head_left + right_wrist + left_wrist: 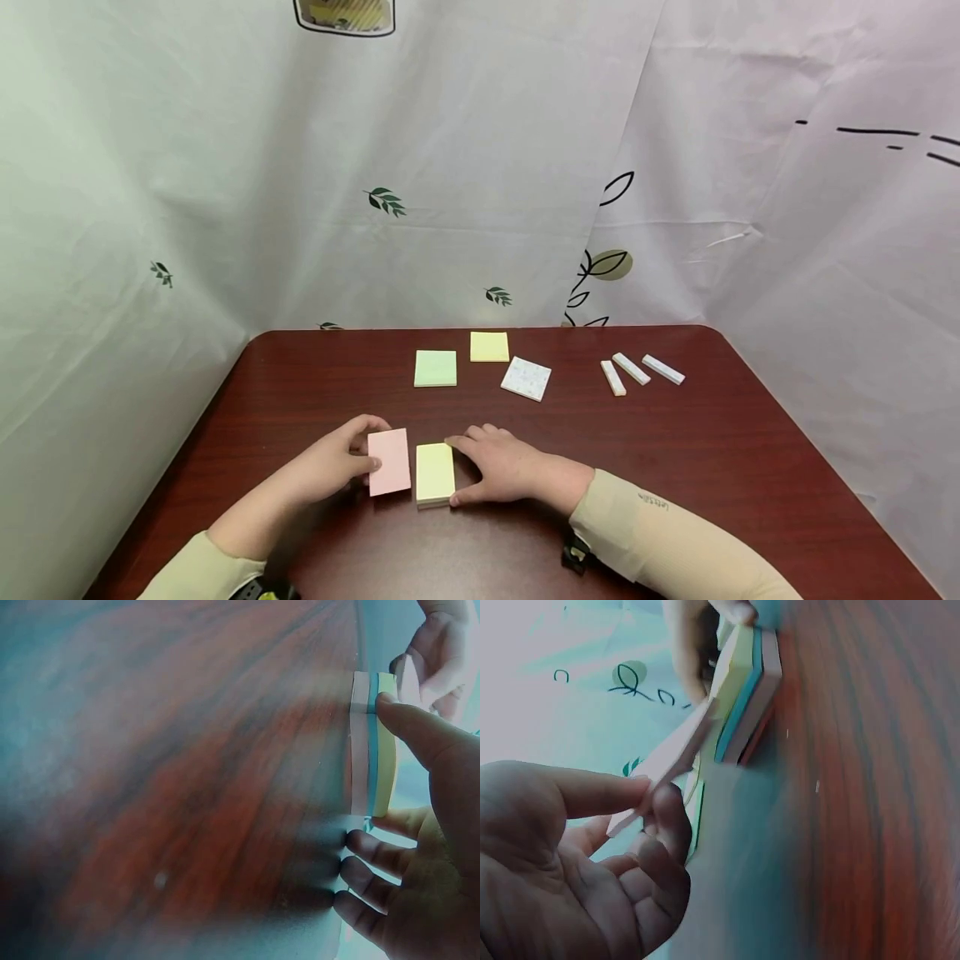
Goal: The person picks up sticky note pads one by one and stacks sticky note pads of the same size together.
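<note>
My left hand (337, 463) pinches a thin pink sticky note pad (389, 463) between thumb and fingers, just left of a stack of sticky note pads (435, 473). In the left wrist view the pink pad (667, 761) is tilted, its far end close beside the stack. Yellow, blue and pinkish layers (360, 750) show along the stack's side, with yellow on top. My right hand (504, 467) holds the stack from the right, thumb at the near corner and index finger at the far one. Its other fingers (367, 881) rest near the tabletop.
Farther back on the dark red table (735, 467) lie a green pad (435, 368), a yellow pad (489, 347) and a white patterned pad (527, 379). At the back right are three narrow white strips (632, 368). A white printed curtain (450, 167) hangs behind the table.
</note>
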Motion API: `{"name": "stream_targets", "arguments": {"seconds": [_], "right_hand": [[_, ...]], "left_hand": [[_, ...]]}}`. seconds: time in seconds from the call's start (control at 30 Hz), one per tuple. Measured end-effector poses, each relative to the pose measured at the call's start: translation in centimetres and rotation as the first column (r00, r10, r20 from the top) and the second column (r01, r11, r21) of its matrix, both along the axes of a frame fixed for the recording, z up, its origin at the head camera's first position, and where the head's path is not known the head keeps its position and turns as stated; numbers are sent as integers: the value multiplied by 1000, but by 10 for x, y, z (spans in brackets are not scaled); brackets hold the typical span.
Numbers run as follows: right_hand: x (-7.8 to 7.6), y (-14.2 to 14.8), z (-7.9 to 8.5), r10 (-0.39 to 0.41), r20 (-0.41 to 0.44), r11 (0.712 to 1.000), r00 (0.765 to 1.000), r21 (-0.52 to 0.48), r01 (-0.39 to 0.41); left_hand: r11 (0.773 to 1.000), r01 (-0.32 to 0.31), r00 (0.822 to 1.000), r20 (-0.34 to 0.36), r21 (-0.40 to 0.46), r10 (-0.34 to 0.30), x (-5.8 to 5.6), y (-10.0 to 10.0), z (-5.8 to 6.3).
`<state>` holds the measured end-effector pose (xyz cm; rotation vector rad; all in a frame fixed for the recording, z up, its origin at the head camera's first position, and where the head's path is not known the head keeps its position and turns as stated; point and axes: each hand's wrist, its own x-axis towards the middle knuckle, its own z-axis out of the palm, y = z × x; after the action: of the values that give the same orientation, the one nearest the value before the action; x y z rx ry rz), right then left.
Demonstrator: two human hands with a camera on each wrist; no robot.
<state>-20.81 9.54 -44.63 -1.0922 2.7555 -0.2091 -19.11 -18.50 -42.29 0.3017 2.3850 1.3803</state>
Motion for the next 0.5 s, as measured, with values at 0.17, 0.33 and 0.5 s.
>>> {"name": "stream_targets", "arguments": {"seconds": [0.17,0.33,0.5], "right_hand": [[-1,-1,0,-6,4,1000,1000,1,6],[0,-1,2,-6,3,1000,1000,-6,6],[1,0,1,-5,7,1000,1000,-13,5]], "left_hand": [[993,-3,997,81,120,-7,-1,9,-2],[990,-6,994,105,141,-9,0,22,-5],[994,-29,995,99,104,18,1,32,-11]]}}
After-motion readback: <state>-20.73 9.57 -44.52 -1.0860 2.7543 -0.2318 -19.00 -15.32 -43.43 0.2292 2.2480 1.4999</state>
